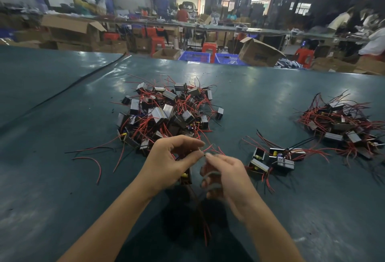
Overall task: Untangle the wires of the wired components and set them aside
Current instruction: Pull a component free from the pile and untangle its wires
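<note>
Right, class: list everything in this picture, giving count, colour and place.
table: one, dark green, foreground.
big pile: one, black-silver components, red and black wires, table centre.
small group: few components, same colours, right of hands.
far pile: one, same colours, table's right.
loose wires: several, red and black, left of big pile.
blue crates: two, beyond table.
held component: one, black and yellow, in left hand.
left hand: one, grips held component.
right hand: one, blurred, at its wires.
</note>
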A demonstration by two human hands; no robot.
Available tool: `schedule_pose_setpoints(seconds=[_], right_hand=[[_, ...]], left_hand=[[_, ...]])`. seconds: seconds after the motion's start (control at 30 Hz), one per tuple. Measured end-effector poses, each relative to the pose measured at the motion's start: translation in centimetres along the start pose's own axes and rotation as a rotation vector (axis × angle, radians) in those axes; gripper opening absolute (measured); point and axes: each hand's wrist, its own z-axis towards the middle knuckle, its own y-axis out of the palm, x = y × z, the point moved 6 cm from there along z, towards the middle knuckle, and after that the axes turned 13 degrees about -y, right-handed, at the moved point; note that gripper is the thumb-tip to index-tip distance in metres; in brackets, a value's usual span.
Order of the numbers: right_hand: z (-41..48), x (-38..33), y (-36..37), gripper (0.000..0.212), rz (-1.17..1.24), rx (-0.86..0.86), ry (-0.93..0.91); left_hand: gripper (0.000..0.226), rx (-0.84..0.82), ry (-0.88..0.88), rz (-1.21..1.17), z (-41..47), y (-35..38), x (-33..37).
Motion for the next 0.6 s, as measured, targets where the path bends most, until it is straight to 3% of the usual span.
schedule_pose_setpoints(seconds=[0.1, 0.17, 0.37, 0.6], right_hand=[[-0.1, -2.6, -0.2, 0.018, -0.580, -0.032, -0.671], [-0.3, -2.9, -0.3, 0.016, -0.716, -0.093, -0.839], [-0.2, -3.2, -0.9, 0.027, -0.704, -0.076, -0.883], [0.0, -2.2, -0.7, 0.022, -0.388, -0.030, -0.562]], left_hand=[[0.016, -0.087, -0.173, -0.232, 0.5, -0.1, -0.9], [0.017, -0.152, -0.272, -0.358, 0.7, -0.2, -1.6], [0.021, -0.258, -0.359, -0.343, 0.5, 0.1, -2.5], [0.016, -0.292, -0.269, -0.298, 0.4, 0.0, -1.7]])
